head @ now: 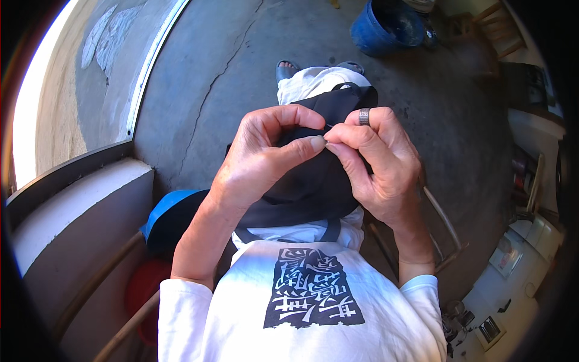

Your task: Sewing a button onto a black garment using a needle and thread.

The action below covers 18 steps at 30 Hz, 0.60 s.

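My left hand (267, 149) and my right hand (380, 149) meet over a black fabric bag (312, 181) on my lap. On the right, thumb and index finger pinch a tiny thin item (326, 142), too small to name. My left thumb tip touches this spot, while the left index finger curls above it. Whether the left fingers grip anything is hidden. A dark patterned ring (364, 116) circles one right finger. Straps (332, 230) of the bag show at its near edge, and another loop lies at its far end.
A blue bucket (384, 31) stands on the cracked concrete floor (253, 59) ahead. To my left are a low white wall (86, 203), a blue item (169, 206) and a red container (140, 289). Wooden chair parts (441, 212) flank me. Various household items lie along the right side.
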### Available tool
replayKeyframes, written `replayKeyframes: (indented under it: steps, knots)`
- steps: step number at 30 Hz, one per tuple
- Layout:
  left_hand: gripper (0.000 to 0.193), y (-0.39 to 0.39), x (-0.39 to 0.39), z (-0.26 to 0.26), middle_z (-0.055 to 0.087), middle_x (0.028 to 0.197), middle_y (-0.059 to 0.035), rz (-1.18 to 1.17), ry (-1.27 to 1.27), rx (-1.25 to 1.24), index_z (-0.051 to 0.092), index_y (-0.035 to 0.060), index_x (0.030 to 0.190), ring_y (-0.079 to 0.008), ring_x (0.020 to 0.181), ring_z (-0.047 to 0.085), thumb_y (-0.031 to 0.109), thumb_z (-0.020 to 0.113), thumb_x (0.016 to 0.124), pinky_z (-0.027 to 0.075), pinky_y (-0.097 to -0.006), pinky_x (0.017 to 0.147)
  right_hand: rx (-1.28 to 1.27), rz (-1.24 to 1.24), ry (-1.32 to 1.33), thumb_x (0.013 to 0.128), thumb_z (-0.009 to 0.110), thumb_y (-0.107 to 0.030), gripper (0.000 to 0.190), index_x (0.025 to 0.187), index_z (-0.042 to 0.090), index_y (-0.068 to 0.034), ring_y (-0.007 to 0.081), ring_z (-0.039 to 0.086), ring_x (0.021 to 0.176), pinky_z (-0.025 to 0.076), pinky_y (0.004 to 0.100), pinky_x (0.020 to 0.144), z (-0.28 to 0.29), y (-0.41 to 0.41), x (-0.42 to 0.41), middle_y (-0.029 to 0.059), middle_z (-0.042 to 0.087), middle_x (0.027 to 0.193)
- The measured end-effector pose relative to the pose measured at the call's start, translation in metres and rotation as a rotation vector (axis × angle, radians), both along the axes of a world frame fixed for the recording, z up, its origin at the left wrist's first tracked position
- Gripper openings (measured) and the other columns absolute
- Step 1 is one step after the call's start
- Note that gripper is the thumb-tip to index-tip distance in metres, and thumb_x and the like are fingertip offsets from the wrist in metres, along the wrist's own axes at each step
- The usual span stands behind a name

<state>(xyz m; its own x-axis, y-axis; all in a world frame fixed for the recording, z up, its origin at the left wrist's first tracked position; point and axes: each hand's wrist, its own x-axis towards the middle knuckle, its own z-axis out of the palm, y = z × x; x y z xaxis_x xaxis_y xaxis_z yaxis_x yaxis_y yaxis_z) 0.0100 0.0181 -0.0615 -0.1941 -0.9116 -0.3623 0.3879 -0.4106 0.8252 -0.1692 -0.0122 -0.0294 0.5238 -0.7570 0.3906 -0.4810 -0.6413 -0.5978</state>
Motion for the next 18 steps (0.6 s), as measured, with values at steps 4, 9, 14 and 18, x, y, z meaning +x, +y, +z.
replayKeyframes:
  steps: [4,9,14,18]
  knots:
    - [0.018,0.001,-0.003,0.000,0.064,0.094,-0.0036,-0.017,-0.122,-0.088,0.064,-0.0012,0.097,-0.0098,0.087,0.060,0.001,0.070,0.080,0.047,-0.0228,0.082,-0.059,0.018,0.028,0.071,0.072,0.001,0.021,0.090,0.064,-0.003,0.0216,0.058,0.073,0.051,0.0325,0.062,-0.003,0.001,0.002,0.0074,0.051,0.081]
    - [0.017,0.004,-0.009,0.003,0.064,0.093,-0.0031,-0.047,-0.192,-0.152,0.064,-0.0026,0.096,-0.0085,0.087,0.058,0.001,0.068,0.080,0.046,-0.0229,0.080,-0.179,0.041,-0.079,0.072,0.068,0.004,0.018,0.088,0.061,-0.002,0.0211,0.055,0.073,0.049,0.0291,0.060,0.011,0.007,0.004,0.0083,0.052,0.085]
    - [0.017,0.004,-0.013,0.008,0.065,0.085,-0.0038,0.041,-0.195,-0.107,0.066,-0.0043,0.092,-0.0090,0.081,0.058,0.005,0.068,0.078,0.048,-0.0250,0.078,0.533,0.034,-0.468,0.092,0.054,-0.005,0.005,0.097,0.052,-0.003,0.0063,0.048,0.060,0.039,0.0189,0.053,0.013,0.009,0.001,0.0056,0.053,0.079]
    - [0.017,0.007,-0.016,0.015,0.064,0.087,-0.0040,0.052,-0.246,-0.109,0.065,-0.0036,0.093,-0.0080,0.081,0.058,0.001,0.069,0.078,0.048,-0.0237,0.076,0.958,0.009,-0.712,0.099,0.046,-0.013,0.008,0.098,0.044,-0.005,0.0006,0.037,0.052,0.030,0.0154,0.046,0.011,0.012,-0.007,-0.0027,0.046,0.068]
